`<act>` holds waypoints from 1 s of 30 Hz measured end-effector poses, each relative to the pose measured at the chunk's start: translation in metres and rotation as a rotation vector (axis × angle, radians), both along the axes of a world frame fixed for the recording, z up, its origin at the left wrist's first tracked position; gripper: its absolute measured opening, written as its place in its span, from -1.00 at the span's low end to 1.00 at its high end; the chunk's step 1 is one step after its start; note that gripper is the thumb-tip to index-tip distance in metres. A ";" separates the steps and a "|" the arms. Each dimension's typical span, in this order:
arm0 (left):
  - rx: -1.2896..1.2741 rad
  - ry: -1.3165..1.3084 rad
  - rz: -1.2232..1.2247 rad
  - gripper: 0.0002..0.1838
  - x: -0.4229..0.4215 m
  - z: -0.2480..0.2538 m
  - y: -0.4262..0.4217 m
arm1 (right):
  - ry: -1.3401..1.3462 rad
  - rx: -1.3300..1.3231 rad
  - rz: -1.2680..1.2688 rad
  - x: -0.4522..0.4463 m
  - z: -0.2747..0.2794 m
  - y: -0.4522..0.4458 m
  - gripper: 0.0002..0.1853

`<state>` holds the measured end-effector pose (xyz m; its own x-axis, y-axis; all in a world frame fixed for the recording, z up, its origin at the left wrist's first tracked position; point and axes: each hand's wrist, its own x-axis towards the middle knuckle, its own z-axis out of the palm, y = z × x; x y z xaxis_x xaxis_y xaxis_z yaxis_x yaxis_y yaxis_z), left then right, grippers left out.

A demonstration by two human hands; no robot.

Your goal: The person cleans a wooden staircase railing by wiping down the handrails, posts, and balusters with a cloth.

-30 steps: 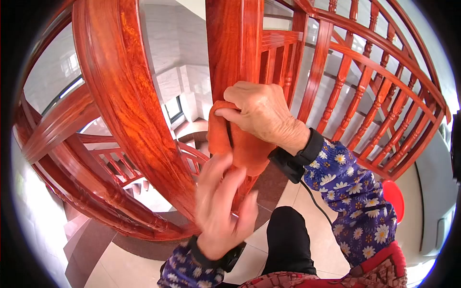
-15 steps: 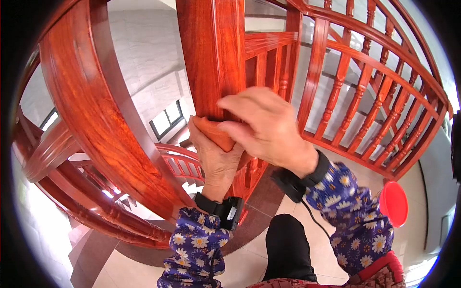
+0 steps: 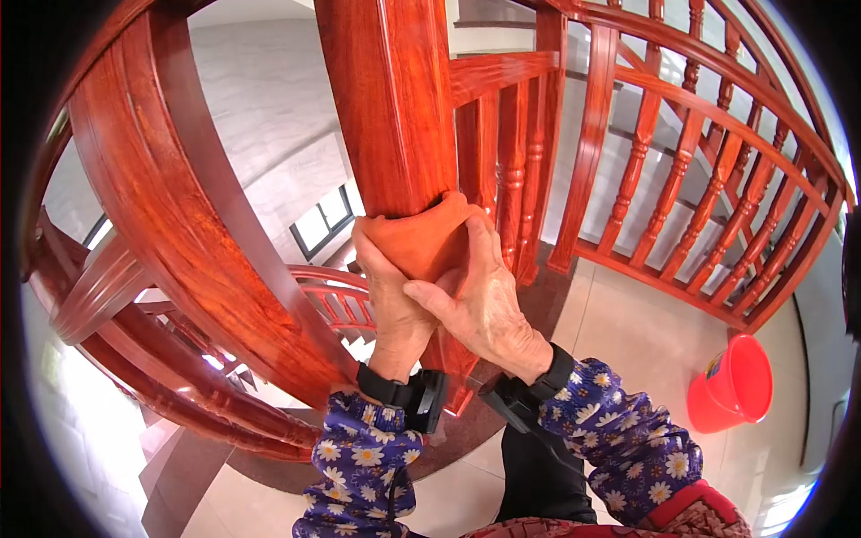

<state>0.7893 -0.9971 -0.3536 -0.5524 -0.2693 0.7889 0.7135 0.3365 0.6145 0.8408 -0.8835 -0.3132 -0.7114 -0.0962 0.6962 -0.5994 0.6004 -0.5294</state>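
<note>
head view, and where's the orange cloth (image 3: 417,238)?
"across the near faces of the wooden post (image 3: 395,117), framed between both grips!"
"and those hands?"
"left hand (image 3: 393,300) and right hand (image 3: 489,300) curled partway, pinning cloth to wood! right thumb reaches the left hand, wrists close, forearms slanting up and inward."

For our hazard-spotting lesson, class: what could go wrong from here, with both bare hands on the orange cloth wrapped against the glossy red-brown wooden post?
1. The orange cloth might slip on the glossy red-brown wooden post if the left hand or right hand loosens.
2. The bulky black device on the left wrist could knock nearby woodwork.
3. The round red plastic bucket, standing to the person's right, might get kicked during a sideways step.
</note>
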 end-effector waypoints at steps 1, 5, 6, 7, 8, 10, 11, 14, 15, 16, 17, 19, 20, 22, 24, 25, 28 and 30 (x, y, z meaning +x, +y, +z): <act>-0.013 -0.047 -0.045 0.19 0.010 0.006 -0.002 | 0.003 0.001 0.003 -0.003 -0.001 -0.004 0.18; -0.084 -0.001 -0.198 0.06 0.046 0.008 -0.010 | 0.123 -0.116 -0.030 -0.019 -0.001 -0.026 0.31; -0.043 -0.066 -0.257 0.01 0.050 -0.008 -0.017 | 0.132 -0.178 -0.038 -0.023 0.002 -0.030 0.35; -0.047 -0.063 -0.255 0.01 0.061 -0.011 -0.020 | 0.136 -0.182 -0.036 -0.026 0.007 -0.034 0.35; -0.115 -0.101 -0.202 -0.07 0.078 -0.006 -0.023 | 0.142 -0.200 -0.082 -0.030 0.012 -0.038 0.36; -0.182 -0.139 -0.149 -0.14 0.109 0.003 -0.034 | 0.146 -0.227 -0.112 -0.031 0.019 -0.042 0.32; -0.388 0.008 -0.033 -0.19 0.126 0.008 -0.046 | 0.143 -0.226 -0.113 -0.032 0.020 -0.043 0.32; -0.679 0.424 0.348 -0.32 0.169 0.029 -0.086 | 0.222 -0.228 -0.136 -0.035 0.016 -0.043 0.17; -0.549 0.476 0.420 -0.29 0.168 0.030 -0.095 | 0.192 -0.223 -0.144 -0.033 0.015 -0.043 0.17; -0.296 0.306 0.486 -0.27 0.173 0.042 -0.084 | 0.205 -0.247 -0.113 -0.032 0.015 -0.042 0.18; -0.223 0.518 0.473 -0.28 0.158 0.044 -0.089 | 0.217 -0.274 -0.084 -0.031 0.015 -0.041 0.19; -0.059 0.347 0.441 -0.25 0.148 0.046 -0.101 | 0.182 -0.284 -0.102 -0.030 0.005 -0.040 0.17; -0.005 0.283 0.395 -0.23 0.142 0.043 -0.104 | 0.163 -0.293 -0.079 -0.030 0.000 -0.038 0.17; 0.077 0.117 0.343 -0.17 0.126 0.033 -0.114 | 0.107 -0.284 -0.075 -0.033 -0.010 -0.031 0.19; 0.093 0.058 0.299 -0.16 0.127 0.043 -0.117 | 0.152 -0.261 -0.098 -0.032 -0.032 -0.024 0.19; 0.117 0.011 0.261 -0.15 0.129 0.048 -0.118 | 0.209 -0.234 -0.114 -0.031 -0.048 -0.020 0.19; 0.227 -0.066 0.201 -0.06 0.129 0.041 -0.144 | 0.051 -0.294 -0.059 -0.026 -0.100 -0.013 0.20; 0.407 -0.183 0.155 0.02 0.132 0.047 -0.143 | 0.000 -0.335 -0.031 -0.026 -0.136 -0.010 0.21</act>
